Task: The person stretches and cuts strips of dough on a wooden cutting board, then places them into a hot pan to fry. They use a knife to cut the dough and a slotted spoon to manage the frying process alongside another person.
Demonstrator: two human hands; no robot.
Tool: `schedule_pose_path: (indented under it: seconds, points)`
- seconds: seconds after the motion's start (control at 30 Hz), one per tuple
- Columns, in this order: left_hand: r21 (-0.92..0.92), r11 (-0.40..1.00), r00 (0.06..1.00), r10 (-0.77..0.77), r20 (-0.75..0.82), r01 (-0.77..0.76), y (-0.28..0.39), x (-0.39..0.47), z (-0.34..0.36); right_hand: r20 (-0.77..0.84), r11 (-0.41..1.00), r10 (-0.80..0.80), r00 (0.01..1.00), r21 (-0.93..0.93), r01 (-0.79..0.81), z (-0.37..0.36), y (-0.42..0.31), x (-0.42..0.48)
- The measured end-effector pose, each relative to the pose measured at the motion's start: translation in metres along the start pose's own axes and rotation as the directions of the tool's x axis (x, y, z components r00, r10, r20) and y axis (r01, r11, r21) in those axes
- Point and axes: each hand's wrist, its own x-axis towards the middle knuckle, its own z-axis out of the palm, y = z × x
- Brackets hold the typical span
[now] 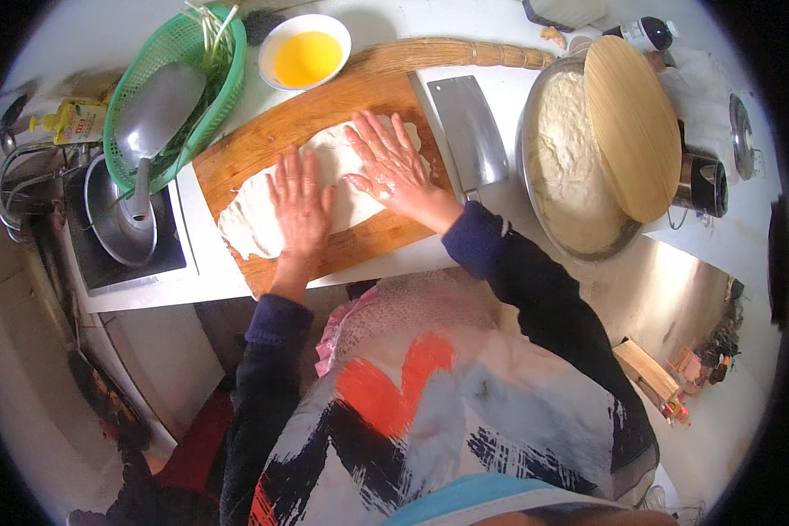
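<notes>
A long flattened piece of white dough [250, 214] lies across a wooden cutting board [250, 154] on the white counter. Flat on its middle-left part rests my left hand [301, 204], palm down. My right hand [388, 161], fingers spread and skin shiny wet, presses on the dough's right part. Neither hand grips anything. Right of the board lies a metal cleaver [470, 131]. Beyond it stands a large metal basin [525, 177] of dough [562, 151], partly covered by a round wooden lid [631, 128].
Behind the board are a white bowl [269, 49] of yellow liquid [308, 59] and a straw whisk broom [421, 54]. At left, a green basket [235, 85] holding greens and a metal scoop [161, 105] overhangs the sink [79, 243], near a faucet [6, 177] and yellow pump bottle [79, 121].
</notes>
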Motion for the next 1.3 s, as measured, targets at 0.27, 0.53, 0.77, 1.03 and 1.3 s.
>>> schedule_pose_path:
  seconds: [0.27, 0.53, 0.77, 1.03, 1.3]
  points:
    - [0.052, 0.998, 0.996, -0.025, 0.085, 0.02, 0.002, -0.014, -0.001, 0.03, 0.993, 0.093, 0.995, -0.075, -0.09, -0.001, 0.027, -0.01]
    - [-0.019, 0.998, 0.998, 0.056, -0.007, -0.056, 0.016, -0.004, -0.016, 0.053, 0.996, 0.072, 0.996, 0.055, -0.075, -0.023, 0.003, 0.007]
    - [-0.179, 0.982, 0.998, 0.061, 0.01, -0.058, 0.004, -0.016, -0.015, -0.085, 0.95, 0.104, 0.991, 0.302, -0.073, -0.02, -0.014, -0.024]
    - [-0.845, -0.225, 0.871, 0.033, 0.49, 0.484, 0.066, 0.024, -0.037, -0.072, 0.769, 0.64, 0.765, 0.069, -0.636, -0.061, 0.022, -0.178]
    - [-0.148, -0.81, 0.715, 0.396, 0.576, 0.567, 0.07, 0.03, -0.019, 0.019, 0.71, 0.696, 0.718, -0.166, -0.684, -0.038, 0.03, -0.156]
